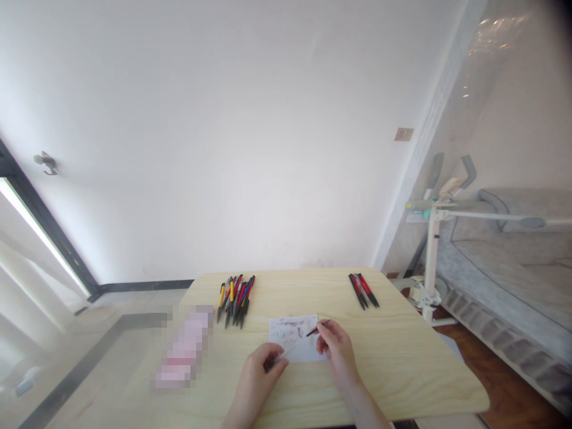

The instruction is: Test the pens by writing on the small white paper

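Note:
My left hand (261, 370) is closed, thumb and fingers pinching a thin pale pen part (284, 354), which looks like a refill; its lower end is dark and partly hidden by the fingers. In my right hand (337, 348), between thumb and fingertips, is a slim dark pen piece (312, 331), tilted with its tip down to the left. Both hands are over a white sheet of paper (308, 356) marked with dark and reddish scribbles. The two pieces are apart from each other.
A pile of several pens (235, 301), yellow, red, blue and grey, lies at the table's back left. A small row of red, grey and black pens (363, 291) lies back right. A blurred pink item (185, 348) is at the left edge of the wooden table (402, 363).

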Demonstrator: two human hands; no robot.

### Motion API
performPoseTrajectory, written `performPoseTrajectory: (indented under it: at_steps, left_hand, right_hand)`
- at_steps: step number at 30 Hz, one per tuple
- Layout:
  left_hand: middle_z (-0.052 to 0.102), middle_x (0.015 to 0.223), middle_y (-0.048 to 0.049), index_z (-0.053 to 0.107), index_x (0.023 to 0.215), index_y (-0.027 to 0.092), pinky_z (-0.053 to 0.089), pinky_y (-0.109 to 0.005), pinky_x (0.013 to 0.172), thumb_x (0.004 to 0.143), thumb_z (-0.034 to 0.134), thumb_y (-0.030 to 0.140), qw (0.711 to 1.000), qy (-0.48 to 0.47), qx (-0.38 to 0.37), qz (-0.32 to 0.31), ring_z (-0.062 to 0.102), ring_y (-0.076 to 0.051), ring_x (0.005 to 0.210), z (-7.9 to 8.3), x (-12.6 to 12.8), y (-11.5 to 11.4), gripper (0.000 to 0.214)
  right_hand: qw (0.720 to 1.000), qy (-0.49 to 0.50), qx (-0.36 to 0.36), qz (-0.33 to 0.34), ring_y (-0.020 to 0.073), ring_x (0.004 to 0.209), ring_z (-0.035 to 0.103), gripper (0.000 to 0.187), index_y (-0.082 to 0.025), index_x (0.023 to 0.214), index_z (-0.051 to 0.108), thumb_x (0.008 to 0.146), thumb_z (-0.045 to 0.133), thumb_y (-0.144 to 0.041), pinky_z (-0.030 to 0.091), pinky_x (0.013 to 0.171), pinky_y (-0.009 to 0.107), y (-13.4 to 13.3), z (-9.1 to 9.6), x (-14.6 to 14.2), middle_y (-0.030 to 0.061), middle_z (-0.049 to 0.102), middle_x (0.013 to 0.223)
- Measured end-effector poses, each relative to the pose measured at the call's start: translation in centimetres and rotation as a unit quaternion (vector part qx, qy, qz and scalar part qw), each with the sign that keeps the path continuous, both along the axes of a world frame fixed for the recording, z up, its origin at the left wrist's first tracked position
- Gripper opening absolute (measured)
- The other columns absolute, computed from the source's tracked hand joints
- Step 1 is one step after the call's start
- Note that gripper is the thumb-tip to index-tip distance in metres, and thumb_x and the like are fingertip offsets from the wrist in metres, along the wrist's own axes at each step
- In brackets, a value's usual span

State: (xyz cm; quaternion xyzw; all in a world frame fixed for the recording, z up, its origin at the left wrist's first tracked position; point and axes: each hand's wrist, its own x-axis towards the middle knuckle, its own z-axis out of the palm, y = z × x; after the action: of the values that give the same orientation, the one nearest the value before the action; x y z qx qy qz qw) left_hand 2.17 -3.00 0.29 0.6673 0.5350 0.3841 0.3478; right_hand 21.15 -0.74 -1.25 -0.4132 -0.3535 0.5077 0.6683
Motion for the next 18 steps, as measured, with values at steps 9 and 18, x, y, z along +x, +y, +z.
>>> performPoseTrajectory:
  at_steps: [9,18]
  left_hand:
    - [0.064,0.069,-0.0023,0.063,0.077,0.018,0.042,-0.026,0.059,0.07,0.058,0.031,1.0,-0.002,-0.001,0.002,0.055,-0.016,0.063,0.07,0.01,-0.03,0.017]
    - [0.064,0.069,-0.0022,0.063,0.077,0.018,0.042,-0.026,0.059,0.07,0.057,0.031,1.0,-0.004,0.001,0.001,0.055,-0.016,0.063,-0.12,0.0,0.01,0.017]
  right_hand:
    - [1.0,-0.009,-0.002,-0.005,0.0077,0.042,0.044,0.025,-0.016,0.076,0.06,0.067,0.068,-0.038,0.029,0.041,0.02,0.0,-0.1,0.02,-0.0009,0.058,0.06]
    - [0.999,-0.046,-0.004,0.002,0.0085,0.041,0.045,0.027,-0.016,0.075,0.059,0.068,0.067,-0.041,0.031,0.04,0.02,-0.12,-0.05,-0.12,-0.0024,0.055,0.054]
